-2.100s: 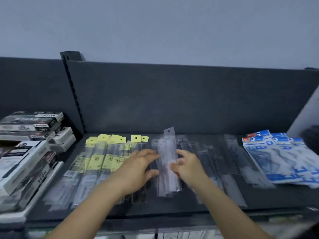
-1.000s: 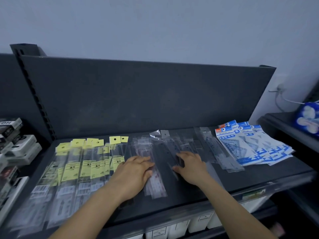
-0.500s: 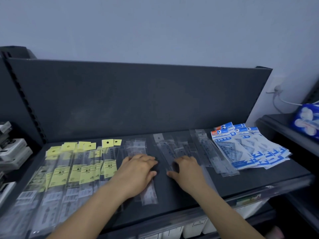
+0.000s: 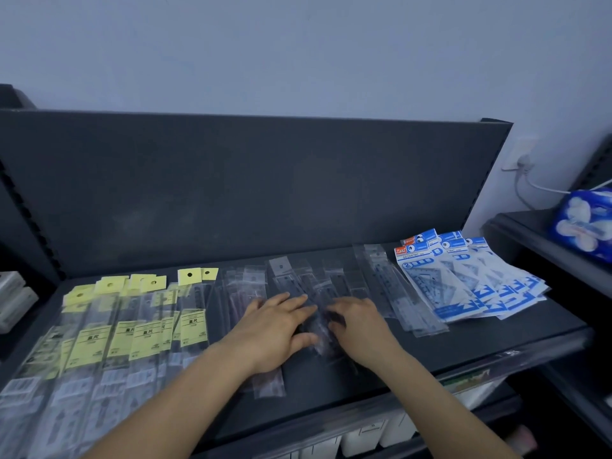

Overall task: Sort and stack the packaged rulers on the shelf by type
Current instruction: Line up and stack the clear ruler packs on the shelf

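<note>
Clear-packaged rulers (image 4: pixel 288 286) lie side by side in the middle of a dark shelf (image 4: pixel 496 329). My left hand (image 4: pixel 275 329) lies flat on them, fingers spread toward the right. My right hand (image 4: pixel 359 323) presses down on the same clear packs just beside it, fingers slightly bent. A blurred clear pack (image 4: pixel 319 339) sits between the two hands. Rulers with yellow header cards (image 4: pixel 139 326) lie in a row at the left. More clear packs (image 4: pixel 390 286) lie angled to the right of my hands.
Blue and white geometry set packs (image 4: pixel 470 279) are fanned at the shelf's right end. White boxes (image 4: pixel 13 299) sit at the far left. A neighbouring dark shelf holds a blue patterned pack (image 4: pixel 583 223). The dark back panel (image 4: pixel 251 187) rises behind.
The camera swung right and then a little closer. Both hands came down from a lifted clear pack onto the flat packs, then drew nearer together, gathering packs between them.
</note>
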